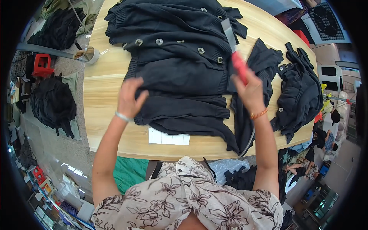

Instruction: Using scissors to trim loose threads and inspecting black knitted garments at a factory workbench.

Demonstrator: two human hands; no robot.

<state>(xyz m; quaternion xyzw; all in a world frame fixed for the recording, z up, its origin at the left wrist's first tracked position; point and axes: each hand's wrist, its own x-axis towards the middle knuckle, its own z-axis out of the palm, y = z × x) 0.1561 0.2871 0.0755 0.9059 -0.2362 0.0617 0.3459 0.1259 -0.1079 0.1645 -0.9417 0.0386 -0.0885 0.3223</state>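
A black buttoned knit cardigan (176, 74) lies spread on the wooden table in front of me, its large pale buttons in a row across it. My left hand (131, 96) is over the cardigan's lower left edge, fingers apart, holding nothing. In my right hand (251, 92) is a red-handled tool with a flat metal blade (238, 65); its blade points up and left, over the cardigan's right side. The tool's exact kind is unclear. Below the body lies a folded black sleeve (180, 107), partly over a white sheet with lines (168, 137).
Another black knit garment (299, 96) is bunched at the table's right. A cup of tools (91, 55) is at the left edge of the wooden table (103, 99). Dark garment piles (53, 105) and a red stool (43, 65) stand left. A grey cord (248, 143) hangs near my right forearm.
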